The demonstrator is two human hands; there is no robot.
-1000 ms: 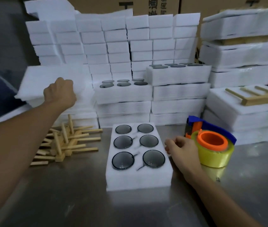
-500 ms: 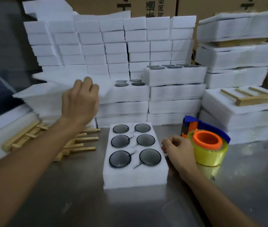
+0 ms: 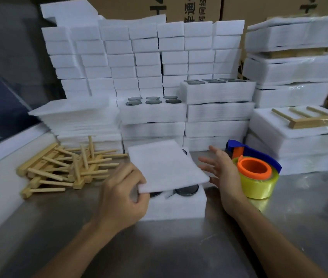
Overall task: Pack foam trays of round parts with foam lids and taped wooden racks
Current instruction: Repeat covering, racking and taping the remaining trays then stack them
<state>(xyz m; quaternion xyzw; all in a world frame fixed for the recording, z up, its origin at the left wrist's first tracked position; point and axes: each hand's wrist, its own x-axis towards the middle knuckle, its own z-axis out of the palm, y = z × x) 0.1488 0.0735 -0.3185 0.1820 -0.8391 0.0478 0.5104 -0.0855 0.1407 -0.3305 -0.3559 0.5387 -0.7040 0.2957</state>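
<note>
A white foam tray [image 3: 176,206] with dark round parts [image 3: 186,191] lies on the steel table in front of me. Over it, tilted, hangs a thin white foam lid [image 3: 165,165] that hides most of the parts. My left hand [image 3: 123,195] pinches the lid's near left corner. My right hand [image 3: 222,171] is beside the lid's right edge with fingers spread and straight; whether they touch the lid I cannot tell.
A pile of wooden racks [image 3: 66,169] lies at the left. A tape dispenser with yellow tape [image 3: 256,176] stands right of my right hand. A lid stack [image 3: 79,119], filled trays [image 3: 153,111] and packed bundles [image 3: 299,125] line the back.
My left hand has taken a foam lid from the stack at the left and brought it down over the tray. My right hand has opened beside the tray's right edge.
</note>
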